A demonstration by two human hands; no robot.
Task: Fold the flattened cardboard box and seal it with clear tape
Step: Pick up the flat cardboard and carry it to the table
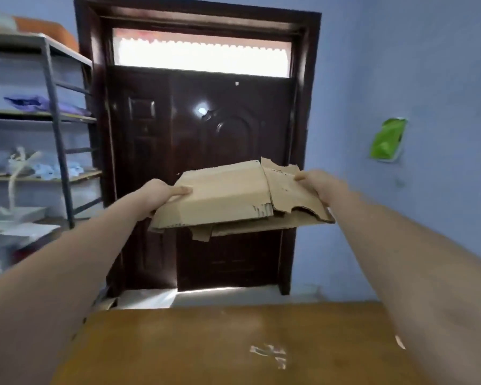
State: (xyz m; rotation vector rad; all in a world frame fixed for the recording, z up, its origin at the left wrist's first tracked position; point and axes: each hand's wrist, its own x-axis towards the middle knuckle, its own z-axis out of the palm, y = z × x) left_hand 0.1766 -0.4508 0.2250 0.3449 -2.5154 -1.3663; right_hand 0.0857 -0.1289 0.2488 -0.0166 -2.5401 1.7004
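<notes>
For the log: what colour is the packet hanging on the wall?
Bright green packet, clearest in the head view.

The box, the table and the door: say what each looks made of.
Box: plain brown cardboard, matte, with torn ragged edges and creases. Table: apparently wood or wood veneer, orange-brown and slightly glossy. Door: dark brown, glossy enough to reflect a light; embossed panels, metal or lacquered wood, unclear.

Brown wooden table [178,343] (white scuffs [270,354])
</notes>
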